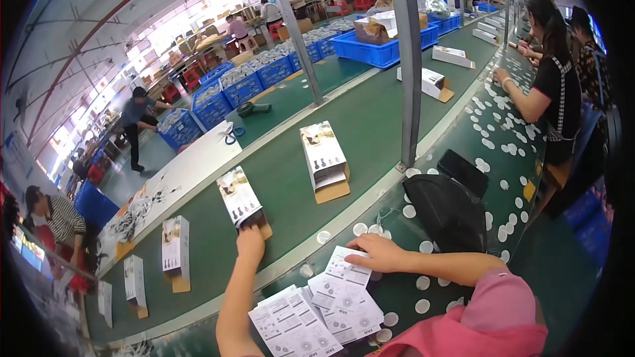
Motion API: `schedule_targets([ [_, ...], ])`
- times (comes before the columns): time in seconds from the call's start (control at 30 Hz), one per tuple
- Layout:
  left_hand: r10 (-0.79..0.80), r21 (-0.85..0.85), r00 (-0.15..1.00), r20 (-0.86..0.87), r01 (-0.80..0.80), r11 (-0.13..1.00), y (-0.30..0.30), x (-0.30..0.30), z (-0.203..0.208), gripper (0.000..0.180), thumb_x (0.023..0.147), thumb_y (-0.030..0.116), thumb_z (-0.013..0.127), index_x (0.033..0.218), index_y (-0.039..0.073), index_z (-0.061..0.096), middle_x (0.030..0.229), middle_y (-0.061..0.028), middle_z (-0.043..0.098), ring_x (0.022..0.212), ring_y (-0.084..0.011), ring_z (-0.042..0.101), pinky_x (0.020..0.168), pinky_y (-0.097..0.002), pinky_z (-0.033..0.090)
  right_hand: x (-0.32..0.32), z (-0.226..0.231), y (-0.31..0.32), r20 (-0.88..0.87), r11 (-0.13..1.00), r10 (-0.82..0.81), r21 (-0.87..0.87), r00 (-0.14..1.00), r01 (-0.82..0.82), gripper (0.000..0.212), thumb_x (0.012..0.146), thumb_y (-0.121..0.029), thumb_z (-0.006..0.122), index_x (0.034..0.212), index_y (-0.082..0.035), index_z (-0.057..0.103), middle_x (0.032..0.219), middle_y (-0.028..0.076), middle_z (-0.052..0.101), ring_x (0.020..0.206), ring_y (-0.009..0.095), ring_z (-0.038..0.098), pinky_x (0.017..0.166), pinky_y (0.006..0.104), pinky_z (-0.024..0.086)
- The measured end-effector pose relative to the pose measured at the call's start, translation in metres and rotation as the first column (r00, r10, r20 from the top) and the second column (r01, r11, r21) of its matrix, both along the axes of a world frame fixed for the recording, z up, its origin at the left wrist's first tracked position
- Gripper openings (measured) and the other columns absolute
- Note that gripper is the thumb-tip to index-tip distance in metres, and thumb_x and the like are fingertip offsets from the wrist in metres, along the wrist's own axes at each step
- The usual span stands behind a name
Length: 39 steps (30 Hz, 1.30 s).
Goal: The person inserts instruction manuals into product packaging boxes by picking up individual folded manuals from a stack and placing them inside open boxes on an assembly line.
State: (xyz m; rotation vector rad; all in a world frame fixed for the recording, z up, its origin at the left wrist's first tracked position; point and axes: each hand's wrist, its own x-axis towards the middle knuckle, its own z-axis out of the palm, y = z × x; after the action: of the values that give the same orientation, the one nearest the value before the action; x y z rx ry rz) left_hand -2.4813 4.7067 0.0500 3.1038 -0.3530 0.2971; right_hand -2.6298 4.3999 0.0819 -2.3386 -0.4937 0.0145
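My left hand (251, 243) reaches to the near end of a white printed box (238, 193) on the green conveyor belt, its fingers hidden in the box's opening beside a brown flap. Whether they grip anything cannot be seen. My right hand (378, 253) pinches the edge of a printed leaflet (349, 270), lifted at an angle over other leaflets. Beneath and beside it, a fanned pile of white instruction leaflets (291, 320) lies in front of me. A second box (324, 155), its flap open toward me, stands to the right of the first.
More boxes (175, 244) line the belt on both sides. Round white discs (422, 306) dot the green worktable, with a black pouch (446, 211) and phone (464, 170) at right. A metal post (410, 66) rises by the belt. A co-worker (546, 86) works at far right.
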Motion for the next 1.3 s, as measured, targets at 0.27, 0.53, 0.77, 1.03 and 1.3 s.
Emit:
schedule_targets([
  [0.27, -0.304, -0.475, 0.945, 0.123, 0.325, 0.818, 0.057, -0.041, 0.037, 0.031, 0.087, 0.019, 0.046, 0.111, -0.001, 0.052, 0.108, -0.0183, 0.056, 0.098, -0.0322, 0.054, 0.085, -0.0354, 0.042, -0.012, 0.007, 0.046, -0.329, 0.998, 0.065, 0.02, 0.942, -0.062, 0.066, 0.072, -0.055, 0.058, 0.109, -0.001, 0.05, 0.09, 0.017, 0.06, 0.07, 0.024, 0.062, 0.064, 0.033, 0.05],
  [0.53, -0.701, -0.93, 0.643, -0.31, -0.05, 0.365, 0.119, -0.167, 0.061, 0.058, 0.074, 0.013, 0.044, 0.13, 0.001, 0.035, 0.121, -0.0139, 0.05, 0.111, -0.0211, 0.047, 0.096, -0.0313, 0.033, -0.028, 0.01, 0.088, 0.13, 0.992, -0.096, -0.064, 0.987, 0.105, 0.049, 0.077, -0.034, 0.062, 0.113, -0.004, 0.049, 0.108, 0.017, 0.052, 0.1, 0.027, 0.051, 0.085, 0.0341, 0.041],
  [0.77, -0.659, -0.985, 0.732, -0.174, -0.122, 0.125, 0.17, -0.198, 0.031, 0.071, 0.056, 0.005, 0.04, 0.127, -0.005, 0.037, 0.123, -0.0191, 0.047, 0.114, -0.0249, 0.045, 0.098, -0.0318, 0.031, -0.081, 0.02, 0.041, 0.593, 0.495, -0.263, -0.594, 0.761, 0.634, 0.067, 0.061, -0.03, 0.072, 0.121, -0.018, 0.046, 0.135, 0.017, 0.025, 0.126, 0.043, 0.017, 0.094, 0.063, 0.02],
  [1.03, -0.633, -0.976, 0.744, -0.212, -0.133, 0.17, 0.211, -0.208, 0.033, 0.065, 0.064, 0.014, 0.051, 0.124, -0.007, 0.038, 0.12, -0.0192, 0.049, 0.11, -0.0242, 0.048, 0.095, -0.0314, 0.034, -0.12, 0.019, 0.017, 0.662, 0.535, -0.155, -0.568, 0.733, 0.625, 0.047, 0.063, -0.012, 0.062, 0.109, -0.022, 0.057, 0.127, 0.013, 0.04, 0.108, 0.036, 0.042, 0.079, 0.0418, 0.041],
  [1.3, -0.608, -0.951, 0.783, -0.135, 0.07, 0.301, 0.257, -0.211, 0.055, 0.06, 0.067, 0.023, 0.065, 0.119, -0.001, 0.046, 0.116, -0.0134, 0.052, 0.109, -0.0225, 0.048, 0.094, -0.0323, 0.033, -0.1, 0.046, 0.106, 0.578, 0.895, -0.154, -0.262, 0.801, 0.361, 0.047, 0.067, -0.023, 0.069, 0.108, -0.007, 0.054, 0.112, 0.015, 0.049, 0.102, 0.034, 0.047, 0.088, 0.0408, 0.038],
])
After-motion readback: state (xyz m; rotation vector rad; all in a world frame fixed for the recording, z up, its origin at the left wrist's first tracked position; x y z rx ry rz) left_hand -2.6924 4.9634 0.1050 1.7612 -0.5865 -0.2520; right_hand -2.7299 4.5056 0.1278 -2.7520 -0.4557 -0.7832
